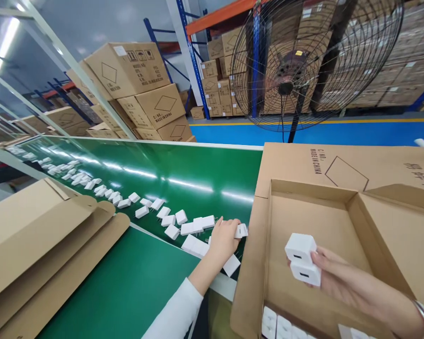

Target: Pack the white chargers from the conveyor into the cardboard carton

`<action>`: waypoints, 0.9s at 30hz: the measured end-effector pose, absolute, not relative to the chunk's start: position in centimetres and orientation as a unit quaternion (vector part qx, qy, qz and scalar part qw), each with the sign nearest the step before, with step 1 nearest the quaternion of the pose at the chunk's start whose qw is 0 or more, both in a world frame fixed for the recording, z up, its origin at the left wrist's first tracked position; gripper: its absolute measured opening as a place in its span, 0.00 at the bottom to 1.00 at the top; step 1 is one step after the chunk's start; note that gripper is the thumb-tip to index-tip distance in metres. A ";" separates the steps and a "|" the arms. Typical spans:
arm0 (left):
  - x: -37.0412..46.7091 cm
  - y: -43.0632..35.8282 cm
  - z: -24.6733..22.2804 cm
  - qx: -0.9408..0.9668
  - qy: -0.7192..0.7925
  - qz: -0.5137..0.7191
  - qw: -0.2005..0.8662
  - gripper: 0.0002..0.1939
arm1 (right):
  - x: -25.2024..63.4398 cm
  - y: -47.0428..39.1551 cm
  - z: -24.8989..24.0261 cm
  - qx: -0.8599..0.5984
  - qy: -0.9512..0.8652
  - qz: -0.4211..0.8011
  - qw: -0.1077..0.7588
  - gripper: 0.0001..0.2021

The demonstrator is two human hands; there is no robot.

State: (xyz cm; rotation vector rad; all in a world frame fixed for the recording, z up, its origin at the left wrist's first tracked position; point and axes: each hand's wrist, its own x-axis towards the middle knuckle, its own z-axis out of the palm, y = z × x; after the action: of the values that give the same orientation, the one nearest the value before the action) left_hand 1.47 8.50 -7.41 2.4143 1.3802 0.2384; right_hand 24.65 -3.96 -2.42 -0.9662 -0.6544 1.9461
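My left hand [223, 241] is closed round a white charger [241, 230] at the end of the green belt [219, 165], beside more white chargers [194, 246]. Over the open cardboard tray [314, 207], my right hand [335, 270] grips two white chargers [301, 247], one against the other, their port slots facing me. Several white chargers [283, 326] stand in a row at the tray's near edge. A long line of loose chargers [102, 190] lies along the belt, some with metal prongs showing.
Folded cardboard pieces [49, 249] lie at the left on a green surface [127, 287]. A large wire-caged fan [286, 70] stands behind the tray. Stacked cartons [141, 70] rise beyond the belt. Printed cardboard [293, 165] lies under the tray.
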 end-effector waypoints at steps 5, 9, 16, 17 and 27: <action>3.1 4.2 -3.6 0.725 0.372 0.270 0.513 0.21 | 24.4 -5.4 -3.4 -0.286 -0.182 0.826 0.450 0.12; 4.1 0.7 -1.6 0.720 0.249 0.300 0.574 0.20 | 24.5 -6.1 -4.2 -0.278 -0.194 0.828 0.446 0.17; 4.3 -0.6 -2.3 0.744 0.204 0.337 0.540 0.22 | 24.6 -7.1 -5.1 -0.272 -0.152 0.841 0.442 0.18; 4.3 -0.6 -2.5 0.748 0.204 0.336 0.534 0.22 | 24.5 -7.1 -5.0 -0.264 -0.152 0.843 0.443 0.18; 3.5 1.4 1.6 0.899 0.215 0.076 0.374 0.23 | 26.7 -6.6 -2.4 -0.543 -0.507 0.586 0.322 0.24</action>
State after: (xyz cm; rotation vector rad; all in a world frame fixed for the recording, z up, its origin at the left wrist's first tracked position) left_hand 3.47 1.40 1.63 2.3021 0.5514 0.1950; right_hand 26.73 -6.57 -2.39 -1.4265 -1.3316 1.5399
